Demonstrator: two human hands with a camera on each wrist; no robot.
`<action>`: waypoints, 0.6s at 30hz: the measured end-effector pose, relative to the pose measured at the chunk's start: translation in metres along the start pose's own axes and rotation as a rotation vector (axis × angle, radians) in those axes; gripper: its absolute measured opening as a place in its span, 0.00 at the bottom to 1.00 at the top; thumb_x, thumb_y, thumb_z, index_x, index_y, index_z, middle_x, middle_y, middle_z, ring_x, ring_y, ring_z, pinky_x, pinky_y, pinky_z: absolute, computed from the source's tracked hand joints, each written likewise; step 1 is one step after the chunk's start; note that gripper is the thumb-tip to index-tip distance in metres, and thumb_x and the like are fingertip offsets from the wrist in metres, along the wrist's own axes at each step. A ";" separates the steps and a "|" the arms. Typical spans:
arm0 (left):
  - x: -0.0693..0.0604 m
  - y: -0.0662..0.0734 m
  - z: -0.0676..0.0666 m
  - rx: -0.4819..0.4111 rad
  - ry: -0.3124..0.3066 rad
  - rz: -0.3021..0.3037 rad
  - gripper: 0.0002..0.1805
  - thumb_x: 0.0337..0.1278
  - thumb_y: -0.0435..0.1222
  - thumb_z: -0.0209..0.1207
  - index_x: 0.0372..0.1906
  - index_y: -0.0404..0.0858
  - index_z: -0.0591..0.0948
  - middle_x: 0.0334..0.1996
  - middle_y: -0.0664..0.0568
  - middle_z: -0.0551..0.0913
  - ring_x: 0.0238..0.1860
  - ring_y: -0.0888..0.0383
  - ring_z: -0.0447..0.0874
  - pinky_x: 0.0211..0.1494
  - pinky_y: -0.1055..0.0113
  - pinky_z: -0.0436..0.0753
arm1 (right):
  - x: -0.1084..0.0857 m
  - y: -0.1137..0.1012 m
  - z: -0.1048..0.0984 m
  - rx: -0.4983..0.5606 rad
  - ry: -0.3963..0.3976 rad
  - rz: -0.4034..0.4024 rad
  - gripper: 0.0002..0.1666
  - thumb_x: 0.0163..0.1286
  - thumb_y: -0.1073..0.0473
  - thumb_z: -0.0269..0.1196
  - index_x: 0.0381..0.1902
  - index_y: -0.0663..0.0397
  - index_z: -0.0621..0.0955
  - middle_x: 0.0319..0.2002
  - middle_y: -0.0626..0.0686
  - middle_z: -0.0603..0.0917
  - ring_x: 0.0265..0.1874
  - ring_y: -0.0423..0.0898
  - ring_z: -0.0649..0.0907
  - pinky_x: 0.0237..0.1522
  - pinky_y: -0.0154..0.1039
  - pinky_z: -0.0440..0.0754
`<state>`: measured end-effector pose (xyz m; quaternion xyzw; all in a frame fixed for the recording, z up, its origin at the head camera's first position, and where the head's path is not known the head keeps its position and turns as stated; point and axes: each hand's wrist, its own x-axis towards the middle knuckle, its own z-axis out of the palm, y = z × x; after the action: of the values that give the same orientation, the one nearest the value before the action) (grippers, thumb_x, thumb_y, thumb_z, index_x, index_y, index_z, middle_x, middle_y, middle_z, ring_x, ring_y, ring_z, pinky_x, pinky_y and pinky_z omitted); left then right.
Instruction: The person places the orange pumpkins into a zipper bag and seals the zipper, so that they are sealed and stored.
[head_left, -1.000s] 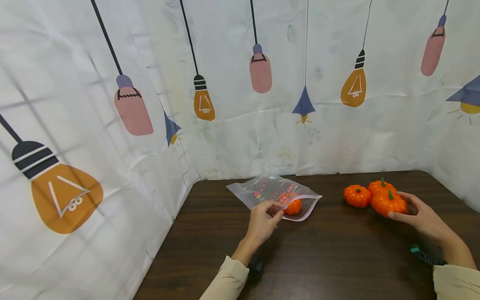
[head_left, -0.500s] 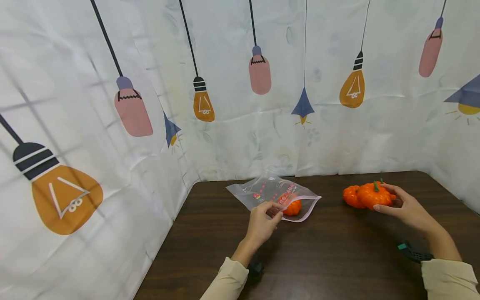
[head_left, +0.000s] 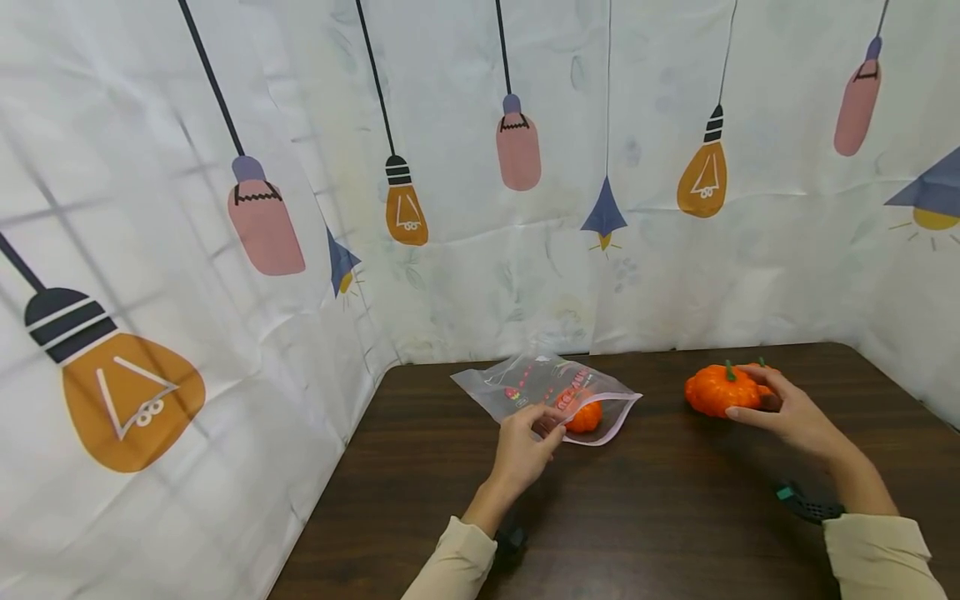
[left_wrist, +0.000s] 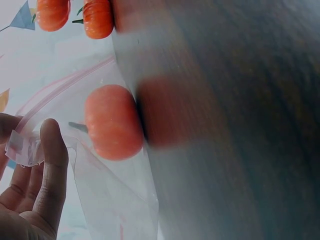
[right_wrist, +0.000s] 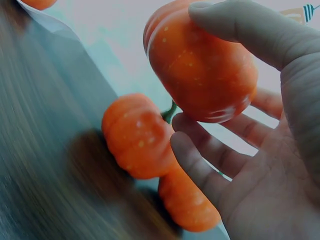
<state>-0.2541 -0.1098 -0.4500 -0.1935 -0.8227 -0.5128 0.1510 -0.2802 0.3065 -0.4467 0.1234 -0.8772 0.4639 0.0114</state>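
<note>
While the left hand (head_left: 521, 447) pinches the bag (head_left: 487, 387) by its mouth, the right hand (head_left: 797, 417) has a pumpkin (head_left: 722, 390) clamped in its grip, seemingly for bagging, next needing a leftward carry.

Screened-off work area, apparently indoors; kind of surrounding room not determinable. Evidence: creased white sheeting (head_left: 457, 292) beyond left, far and right edges of dark, wood-grained worktop (head_left: 637, 517) with rounded far corners; sheeting printed with orange bulbs (head_left: 133, 404), pink lamps (head_left: 517, 157), blue shades (head_left: 603, 210).
</note>
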 end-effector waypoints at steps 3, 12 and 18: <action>-0.001 0.000 0.000 0.006 -0.002 0.001 0.06 0.60 0.28 0.68 0.40 0.40 0.88 0.29 0.47 0.85 0.24 0.61 0.81 0.21 0.71 0.84 | 0.000 -0.004 0.003 0.021 -0.001 -0.029 0.48 0.74 0.53 0.64 0.80 0.60 0.52 0.76 0.72 0.54 0.49 0.17 0.68 0.42 0.27 0.79; -0.001 -0.002 0.001 -0.004 -0.008 -0.001 0.07 0.60 0.28 0.67 0.41 0.40 0.88 0.27 0.47 0.85 0.21 0.65 0.79 0.20 0.71 0.83 | 0.001 -0.021 0.013 0.072 -0.028 -0.078 0.46 0.73 0.55 0.65 0.78 0.60 0.54 0.74 0.72 0.59 0.49 0.18 0.72 0.44 0.29 0.82; 0.000 -0.002 0.000 0.005 -0.006 0.005 0.07 0.59 0.28 0.68 0.41 0.40 0.88 0.28 0.47 0.84 0.22 0.65 0.79 0.20 0.72 0.83 | 0.003 -0.031 0.020 0.090 -0.041 -0.096 0.45 0.73 0.55 0.65 0.78 0.57 0.56 0.73 0.68 0.61 0.50 0.20 0.73 0.45 0.30 0.83</action>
<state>-0.2549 -0.1105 -0.4521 -0.1966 -0.8239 -0.5098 0.1505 -0.2738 0.2734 -0.4326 0.1752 -0.8485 0.4992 0.0103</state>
